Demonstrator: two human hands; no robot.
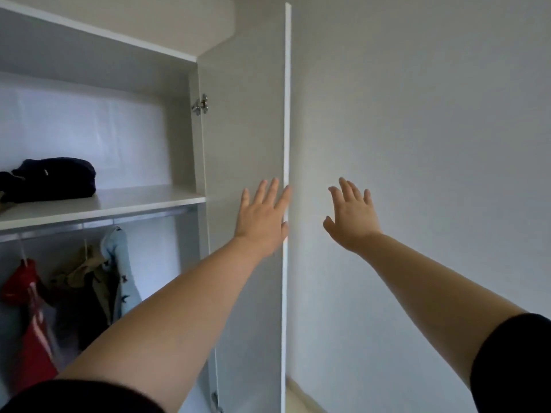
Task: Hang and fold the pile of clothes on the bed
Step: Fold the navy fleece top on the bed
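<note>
1. Both hands are reaching forward at about the same height, fingers straight and spread, holding nothing. The left hand (262, 216) is pressing flat on the inner face of the wardrobe door (244, 129), with its fingers at the door's front edge. The right hand (351, 219) is hovering just past that edge, in front of the wall (432, 144). Whether it is touching the door's outer face cannot be told.
2. The door is standing open, seen nearly edge-on, between the two hands.
3. The pile of clothes and the bed are not showing in this view. Inside the wardrobe, dark folded garments (50, 178) are sitting on the shelf (119, 202). A red garment (26, 308), an olive garment (83, 272) and a light blue garment (119, 263) are hanging from the rail (98, 222) under it.
4. Judgement: the step in hand is working the door, not handling clothing. Whether it is being swung wider or shut cannot be told. Folding and hanging appear well along, but how much of the pile is remaining is unknown.
5. Judgement: the next move is calling for an even push on one face of the door. If closing, fingers need keeping off the edge, and the light blue garment, nearest the hinge (201, 105) side, needs checking for clearance.
</note>
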